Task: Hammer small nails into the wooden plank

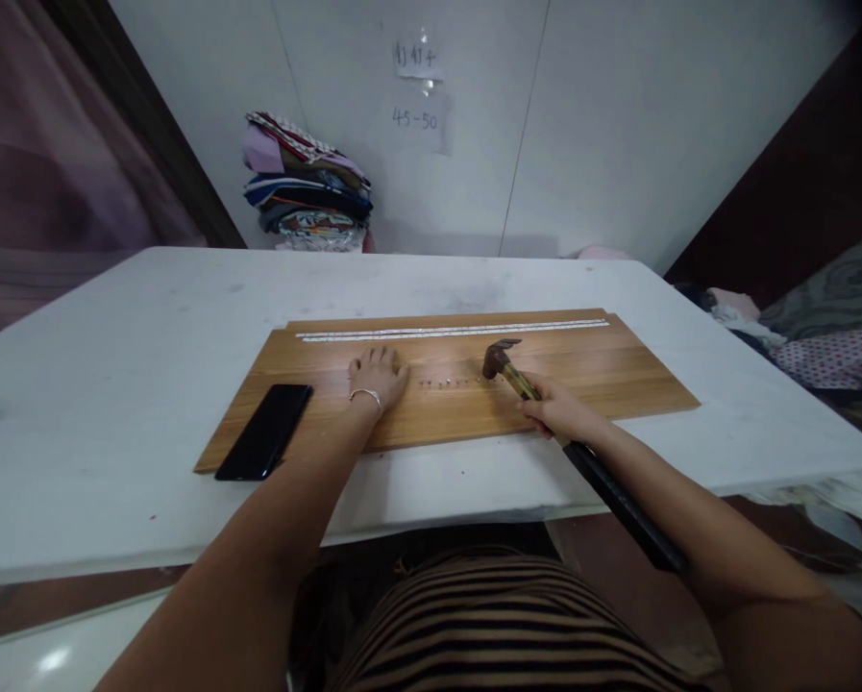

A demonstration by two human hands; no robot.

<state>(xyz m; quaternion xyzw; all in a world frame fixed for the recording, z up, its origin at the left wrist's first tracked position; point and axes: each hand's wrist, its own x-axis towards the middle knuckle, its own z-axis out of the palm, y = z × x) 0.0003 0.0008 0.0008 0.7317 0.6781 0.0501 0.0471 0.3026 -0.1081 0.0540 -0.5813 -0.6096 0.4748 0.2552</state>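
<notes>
My left hand [377, 376] lies flat on a wooden board [575, 365], fingers spread, with a bracelet at the wrist. In my right hand [556, 408] is a claw hammer [521, 384], gripped partway up its handle. Its dark head hangs over or rests on the board; I cannot tell which. A short row of small nails [448, 383] runs along the board between my left hand and the hammer head. Two white strips with markings, like a tape measure [416, 333], lie along the board's far side.
A black phone [264, 432] lies over the board's left front corner. The board is on a white table [135, 404]. Folded clothes [307, 187] are stacked by the back wall, where handwritten paper notes [417, 117] hang. More fabric [834, 360] lies beyond the table's right edge.
</notes>
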